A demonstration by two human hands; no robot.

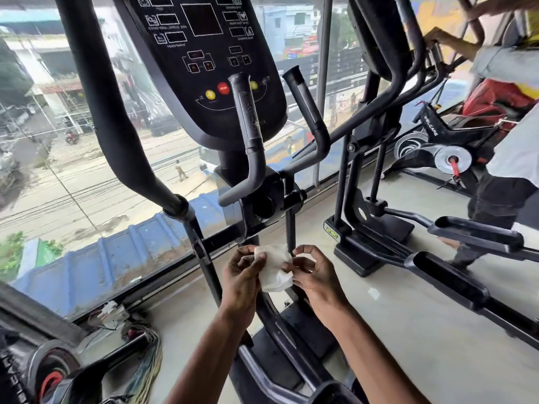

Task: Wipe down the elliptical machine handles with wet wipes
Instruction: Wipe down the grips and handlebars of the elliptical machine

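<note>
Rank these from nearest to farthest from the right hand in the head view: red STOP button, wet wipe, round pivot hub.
1. wet wipe: pinched by the right hand, on its left.
2. round pivot hub: above, under the console.
3. red STOP button: higher still, on the console face.

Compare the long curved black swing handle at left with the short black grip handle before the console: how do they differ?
The long curved black swing handle is thicker and runs out of frame at the top; the short black grip handle ends in a visible tip. The swing handle looks smooth; the grip handle carries a speckled, worn-looking panel. Both are black.
</note>
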